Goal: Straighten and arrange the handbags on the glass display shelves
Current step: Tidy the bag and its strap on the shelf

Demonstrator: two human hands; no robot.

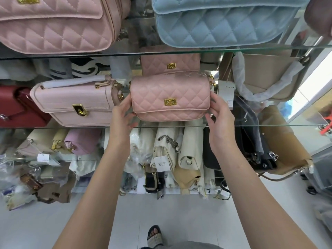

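1. Fingers (125, 106) of the left hand (122, 119) and those of the right hand (220, 114) are loosely spread and pressed against the two ends of the small pink quilted bag (169, 97), bracing it between them, not wrapped around it.
2. Largest in view, the top glass shelf (251, 49) carries a big pink quilted bag (53, 24) and a blue quilted bag (224, 20); both sit level and face forward, so that row looks finished.
3. On the middle glass shelf (269, 125), a pale pink clasp bag (75, 103) stands just left of the held one, slightly skewed, and a beige bag (265, 74) leans at the right.
4. Between them, the small pink quilted bag stands near the shelf's front edge, its gold clasp facing out and nearly square; I judge it almost placed.
5. Lower shelves hold crowded cream bags (179, 148) on end, seemingly untouched, so much appears left to do.
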